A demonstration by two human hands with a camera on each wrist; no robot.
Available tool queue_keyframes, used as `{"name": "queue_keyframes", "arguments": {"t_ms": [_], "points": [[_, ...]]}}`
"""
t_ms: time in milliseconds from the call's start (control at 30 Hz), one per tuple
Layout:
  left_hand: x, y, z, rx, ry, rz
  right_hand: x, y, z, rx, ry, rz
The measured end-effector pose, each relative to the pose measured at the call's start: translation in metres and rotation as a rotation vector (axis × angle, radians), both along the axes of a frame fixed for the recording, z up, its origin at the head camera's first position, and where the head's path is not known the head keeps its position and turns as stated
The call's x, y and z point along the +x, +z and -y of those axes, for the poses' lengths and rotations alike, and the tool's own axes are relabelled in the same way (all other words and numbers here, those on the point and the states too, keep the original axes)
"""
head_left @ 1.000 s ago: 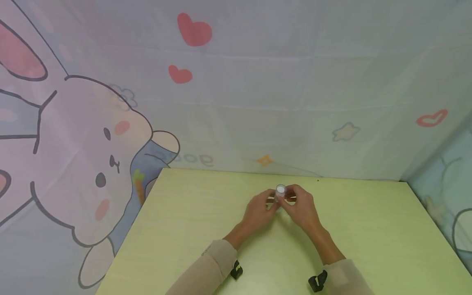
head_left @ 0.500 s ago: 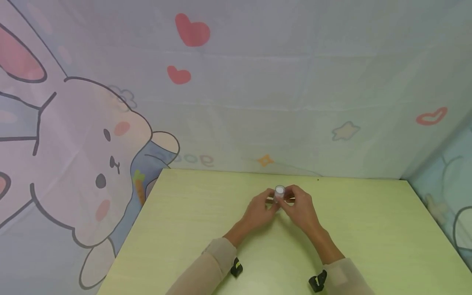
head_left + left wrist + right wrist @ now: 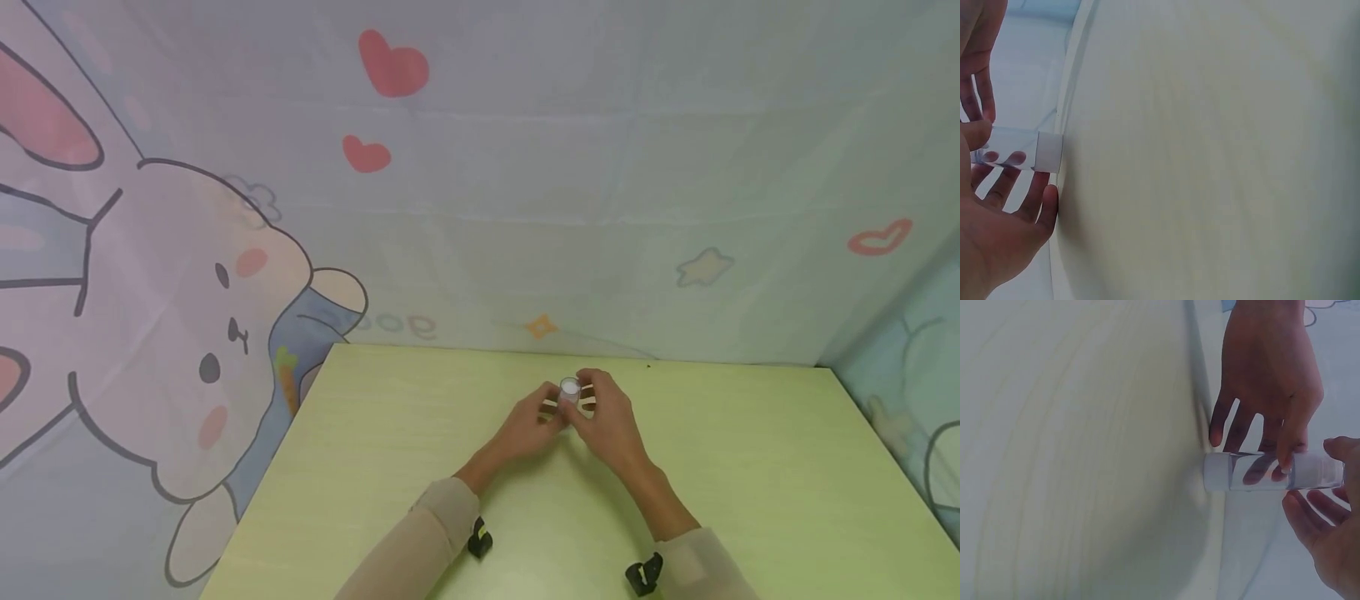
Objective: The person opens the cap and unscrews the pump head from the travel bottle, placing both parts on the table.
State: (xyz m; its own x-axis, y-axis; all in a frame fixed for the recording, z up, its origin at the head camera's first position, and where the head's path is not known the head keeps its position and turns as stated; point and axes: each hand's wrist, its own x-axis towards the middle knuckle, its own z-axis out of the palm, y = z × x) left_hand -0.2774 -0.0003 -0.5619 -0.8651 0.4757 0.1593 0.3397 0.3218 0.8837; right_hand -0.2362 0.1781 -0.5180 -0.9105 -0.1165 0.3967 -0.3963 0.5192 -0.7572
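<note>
A clear cylindrical container point(image 3: 570, 395) with a white band at its lower end point(image 3: 1049, 152) is between the two hands, near the table's back edge. In the head view it looks upright; whether its base touches the table, I cannot tell. My left hand point(image 3: 527, 427) grips its middle between thumb and fingers, seen from the side in the right wrist view point(image 3: 1272, 375). My right hand point(image 3: 611, 421) holds the upper end, thumb on one side and fingers on the other; in the right wrist view the right hand point(image 3: 1338, 531) enters from the right edge.
The light yellow-green table point(image 3: 375, 442) reaches back to a printed cloth point(image 3: 510, 183) with a rabbit and hearts. Another patterned cloth point(image 3: 918, 375) hangs at the right. Black clips point(image 3: 480, 540) show near both sleeves.
The fingers of my right hand have lifted and spread a little around the container's upper end. My left hand and the container are nearly where they were.
</note>
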Motion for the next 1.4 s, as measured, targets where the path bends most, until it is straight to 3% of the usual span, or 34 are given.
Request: {"name": "queue_keyframes", "arguments": {"t_ms": [300,600,967,1400], "points": [[0.0019,0.0001,0.0014,0.011,-0.02,0.088,-0.0038,0.0027,0.0001,0.037,0.035,-0.065],[0.0039,-0.0045,0.0012,0.051,-0.023,0.128,-0.0049,0.0028,-0.0015,0.056,0.015,-0.031],[0.0042,-0.0056,0.0014,0.102,-0.035,0.13,-0.0069,0.0059,-0.0001,0.074,0.015,-0.011],[0.0001,-0.0056,-0.0019,0.205,-0.093,0.134,-0.0077,0.0051,-0.0037,0.072,0.018,-0.05]]}}
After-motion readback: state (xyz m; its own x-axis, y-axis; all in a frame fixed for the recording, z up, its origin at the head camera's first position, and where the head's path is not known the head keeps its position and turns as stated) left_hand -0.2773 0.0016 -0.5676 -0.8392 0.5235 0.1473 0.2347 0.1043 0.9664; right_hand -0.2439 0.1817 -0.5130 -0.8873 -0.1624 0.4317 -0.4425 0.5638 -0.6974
